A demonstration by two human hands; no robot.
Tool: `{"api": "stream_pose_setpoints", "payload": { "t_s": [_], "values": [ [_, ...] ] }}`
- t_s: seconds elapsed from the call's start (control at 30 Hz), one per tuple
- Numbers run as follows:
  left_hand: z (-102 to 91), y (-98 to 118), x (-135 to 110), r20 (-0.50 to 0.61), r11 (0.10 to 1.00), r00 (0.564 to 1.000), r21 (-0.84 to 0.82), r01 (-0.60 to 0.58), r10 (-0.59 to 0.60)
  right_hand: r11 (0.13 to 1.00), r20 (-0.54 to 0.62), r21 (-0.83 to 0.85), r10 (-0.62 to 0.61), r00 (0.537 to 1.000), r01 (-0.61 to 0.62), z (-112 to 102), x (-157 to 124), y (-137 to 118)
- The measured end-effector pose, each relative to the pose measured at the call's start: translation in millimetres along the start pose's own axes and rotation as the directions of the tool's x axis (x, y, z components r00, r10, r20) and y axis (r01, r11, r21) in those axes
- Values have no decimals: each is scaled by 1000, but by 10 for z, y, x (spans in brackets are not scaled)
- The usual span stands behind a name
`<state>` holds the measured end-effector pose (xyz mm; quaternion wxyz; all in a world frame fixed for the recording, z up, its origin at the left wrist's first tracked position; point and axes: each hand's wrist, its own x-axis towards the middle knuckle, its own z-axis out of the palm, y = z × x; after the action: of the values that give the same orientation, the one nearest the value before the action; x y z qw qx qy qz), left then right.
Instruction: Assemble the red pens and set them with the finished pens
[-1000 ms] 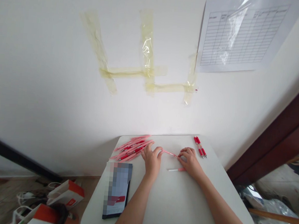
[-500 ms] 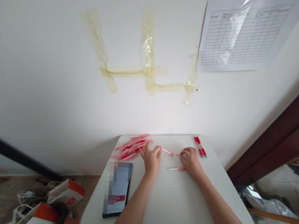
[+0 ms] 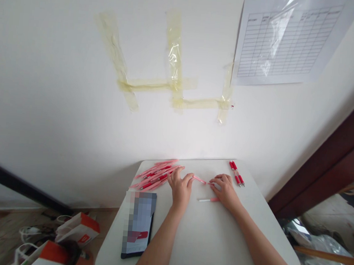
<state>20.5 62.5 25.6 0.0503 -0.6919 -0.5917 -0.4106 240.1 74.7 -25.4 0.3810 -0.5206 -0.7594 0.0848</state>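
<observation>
My left hand (image 3: pixel 180 188) pinches one end of a thin pink pen barrel (image 3: pixel 199 179) just above the white table (image 3: pixel 205 237). My right hand (image 3: pixel 225 190) is closed in a pinch on a small pink piece (image 3: pixel 210 183) close to the barrel's free end. A white and pink refill (image 3: pixel 208 200) lies on the table between my hands. A heap of pink pens (image 3: pixel 155 174) lies to the left of my left hand. Two red pens (image 3: pixel 236 173) lie beyond my right hand.
A phone (image 3: pixel 139 224) lies at the table's left front. Old tape strips (image 3: pixel 173 67) and a printed sheet (image 3: pixel 285 39) are stuck on the wall behind. Boxes (image 3: pixel 75 230) lie on the floor at the left, and a dark wooden frame (image 3: pixel 331 161) stands at the right.
One second ago the pink barrel and the piece in my right hand were joined. They came apart, and now my right hand has brought its piece back near the barrel's end.
</observation>
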Motion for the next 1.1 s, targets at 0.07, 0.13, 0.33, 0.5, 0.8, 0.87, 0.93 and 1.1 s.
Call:
{"api": "stream_pose_setpoints", "payload": {
  "t_s": [0.07,0.13,0.33,0.5,0.8,0.87,0.93,1.1],
  "values": [
    [-3,3,3,-9,1000,1000,0,3,-3,1000,6,-1,1,1000,-1,-5,2,-3],
    [-8,6,6,-18,1000,1000,-4,10,-10,1000,14,-4,5,1000,-5,-9,3,-4],
    [-14,-10,5,-39,998,998,32,51,-50,1000,22,-21,3,1000,-3,-11,-1,-13],
    [-8,-22,0,-33,994,997,83,73,-70,999,23,-38,-2,1000,3,-8,2,-20],
    [26,-40,-17,-27,982,994,152,113,-110,998,61,-38,-40,997,42,-67,-9,-92],
    [34,-47,-24,-11,978,993,169,120,-120,997,87,-36,-65,994,68,-76,-12,-105],
    [40,-52,-33,7,973,991,190,133,-137,997,95,-36,-65,993,68,-71,-14,-101],
    [42,-55,-45,67,959,980,229,167,-187,999,23,-30,-22,999,23,-16,-8,-24]
  ]
}}
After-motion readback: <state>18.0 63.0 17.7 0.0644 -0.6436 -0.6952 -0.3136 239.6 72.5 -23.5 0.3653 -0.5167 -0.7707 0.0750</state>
